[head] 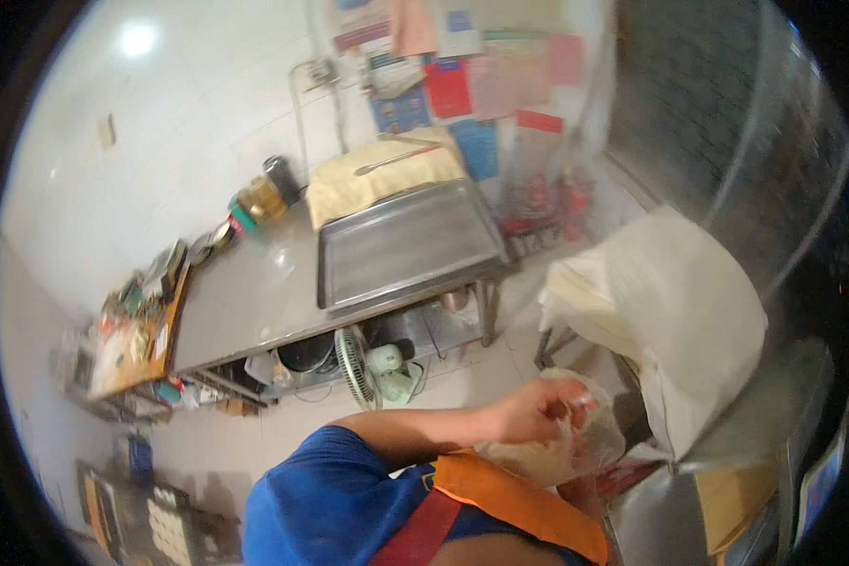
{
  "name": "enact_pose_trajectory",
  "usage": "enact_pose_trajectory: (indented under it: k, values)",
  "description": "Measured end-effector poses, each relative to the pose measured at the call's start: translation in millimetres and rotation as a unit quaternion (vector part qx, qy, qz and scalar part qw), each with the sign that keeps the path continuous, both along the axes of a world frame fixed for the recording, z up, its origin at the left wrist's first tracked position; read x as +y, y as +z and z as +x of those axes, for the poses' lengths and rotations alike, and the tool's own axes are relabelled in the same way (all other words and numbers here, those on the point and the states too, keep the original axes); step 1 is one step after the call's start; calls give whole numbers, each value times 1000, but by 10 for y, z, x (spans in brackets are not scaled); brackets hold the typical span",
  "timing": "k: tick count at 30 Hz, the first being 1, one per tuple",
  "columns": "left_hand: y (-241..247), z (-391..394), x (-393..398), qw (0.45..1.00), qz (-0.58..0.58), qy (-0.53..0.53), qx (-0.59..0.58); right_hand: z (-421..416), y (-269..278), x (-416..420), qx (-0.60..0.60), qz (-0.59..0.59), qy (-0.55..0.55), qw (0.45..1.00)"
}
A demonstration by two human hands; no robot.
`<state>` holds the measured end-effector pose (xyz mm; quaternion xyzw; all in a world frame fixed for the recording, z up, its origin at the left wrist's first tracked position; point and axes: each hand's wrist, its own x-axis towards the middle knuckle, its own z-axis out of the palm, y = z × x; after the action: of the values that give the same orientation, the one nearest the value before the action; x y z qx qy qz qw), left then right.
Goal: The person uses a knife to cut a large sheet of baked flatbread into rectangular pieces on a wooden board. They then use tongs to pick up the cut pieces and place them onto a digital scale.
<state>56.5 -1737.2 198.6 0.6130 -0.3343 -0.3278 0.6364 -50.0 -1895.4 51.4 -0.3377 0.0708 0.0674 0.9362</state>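
My left hand [548, 410] reaches across in front of my chest, its fingers pinched on the upper part of a translucent plastic bag [598, 439]. The bag looks filled with something pale; its contents are blurred. Below and behind the bag, part of my right hand or forearm [581, 489] shows, mostly covered by the plastic, so its fingers cannot be made out. To the right of the bag, a large cream cloth [679, 311] drapes over a bulky thing on a stand.
A steel table [255, 297] holds a large metal tray [403, 244], with tongs [396, 161] on a yellow cloth [382, 177] behind it. A green fan [382, 368] stands on the floor by the table. A wooden-topped table [131, 354] bears clutter. Papers [449, 88] cover the wall.
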Motion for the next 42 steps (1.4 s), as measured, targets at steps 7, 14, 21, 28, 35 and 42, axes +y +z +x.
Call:
enact_pose_trajectory:
  k: [7,14,21,28,35,42]
  values:
    - [385,1408,2084,958,-70,278,8,859,-579,225,243,-307,33,920]
    - [979,2871,3962,809,199,531,-155,804,-1120,-225,478,-340,-34,809]
    - [729,4530,5659,592,428,601,-324,1629,-1250,-86,441,-429,-1,788]
    - [-56,5470,6817,449,533,636,-331,2036,-1175,414,400,-538,62,739]
    - [-696,5659,6361,329,617,657,-282,873,-1432,625,479,-558,101,670]
    - [-1193,5612,4292,614,271,551,-495,-311,-1869,896,373,-743,248,497]
